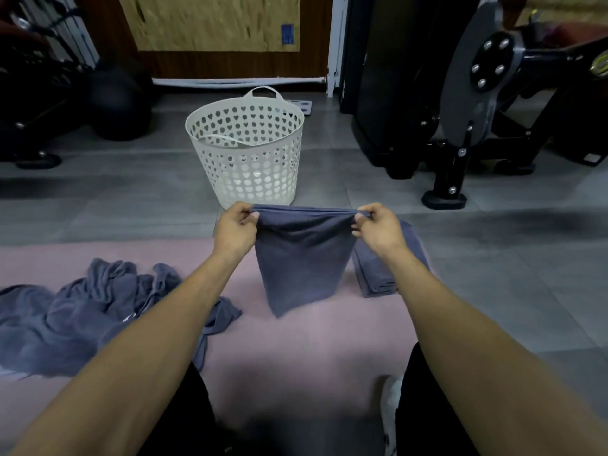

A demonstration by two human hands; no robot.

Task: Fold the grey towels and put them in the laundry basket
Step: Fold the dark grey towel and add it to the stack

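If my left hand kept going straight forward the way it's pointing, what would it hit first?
Probably the white perforated plastic laundry basket, standing on the floor just beyond the left hand and the grey towel it grips, though depth is unclear.

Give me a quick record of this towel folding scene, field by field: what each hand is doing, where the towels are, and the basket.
left hand: left hand pinches one top corner of the held towel
right hand: right hand pinches the other top corner
held towel: grey, hanging doubled between the hands above the pink mat
folded towel: folded towel lies at the mat's right edge, partly behind the right arm
unfolded pile: crumpled pile on the mat, at left
laundry basket: white laundry basket upright on the floor beyond the mat; no towel visible inside
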